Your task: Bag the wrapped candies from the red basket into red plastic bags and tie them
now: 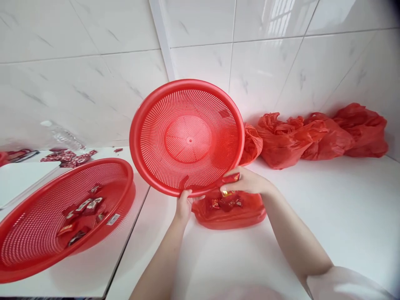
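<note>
The left hand (184,203) pinches the lower rim of the tilted basket (189,148). The right hand (244,180), fingers curled round a wrapped sweet (230,178), is nearer the middle of the open bag (229,222) below, whose long axis runs left-right. Behind, bunched bags (283,146) line the wall (265,68).

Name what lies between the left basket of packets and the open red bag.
In the head view, white tabletop with a dark seam, and the left hand.

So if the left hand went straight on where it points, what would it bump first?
Probably the raised red basket: the left hand has its thumb on the lower rim, though depth is hard to judge here.
</note>
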Available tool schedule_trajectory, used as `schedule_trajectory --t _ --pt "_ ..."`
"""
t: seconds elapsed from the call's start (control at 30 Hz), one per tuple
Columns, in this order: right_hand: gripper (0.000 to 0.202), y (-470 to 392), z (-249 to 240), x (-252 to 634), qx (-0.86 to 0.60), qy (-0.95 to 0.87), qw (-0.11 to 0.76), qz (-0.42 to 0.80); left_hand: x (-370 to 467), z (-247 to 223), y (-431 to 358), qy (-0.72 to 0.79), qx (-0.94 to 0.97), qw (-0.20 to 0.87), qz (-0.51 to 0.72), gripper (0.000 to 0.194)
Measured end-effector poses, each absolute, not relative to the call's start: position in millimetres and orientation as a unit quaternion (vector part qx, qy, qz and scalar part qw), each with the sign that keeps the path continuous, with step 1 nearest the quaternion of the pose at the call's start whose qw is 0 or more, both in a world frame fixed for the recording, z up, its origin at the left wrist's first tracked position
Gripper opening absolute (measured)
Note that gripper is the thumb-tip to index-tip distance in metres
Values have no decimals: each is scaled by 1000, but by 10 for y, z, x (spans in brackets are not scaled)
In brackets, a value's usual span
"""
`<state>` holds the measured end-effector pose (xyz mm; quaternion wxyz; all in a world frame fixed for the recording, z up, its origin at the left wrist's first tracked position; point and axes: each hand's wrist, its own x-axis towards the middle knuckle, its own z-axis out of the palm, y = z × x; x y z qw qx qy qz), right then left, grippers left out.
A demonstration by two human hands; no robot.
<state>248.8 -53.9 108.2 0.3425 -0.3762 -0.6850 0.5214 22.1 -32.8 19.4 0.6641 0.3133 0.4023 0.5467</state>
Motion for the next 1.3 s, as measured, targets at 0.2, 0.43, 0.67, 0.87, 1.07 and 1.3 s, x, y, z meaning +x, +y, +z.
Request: schedule_trajectory --t 0.2,0.43,0.67,0.87,1.07,1.3 --pt "10 -480 951 2650 -496 -751 190 393 200 224 -329 384 309 676 548 15" --pt "31 -434 1011 2762 -503 -592 401 485 -16 391 -264 384 319 671 549 25" --pt "23 -468 1176 2796 -493 -360 587 532 -378 527 -168 439 143 539 705 42" --pt "24 -679 1410 2878 -485 -346 641 484 -568 409 -98 455 134 319 821 37" --pt "24 -855 1526 3032 -490 -349 677 424 -651 384 0 432 137 304 838 39" --pt "27 -918 1561 3043 -474 -374 651 459 -503 366 -32 378 179 384 823 40"
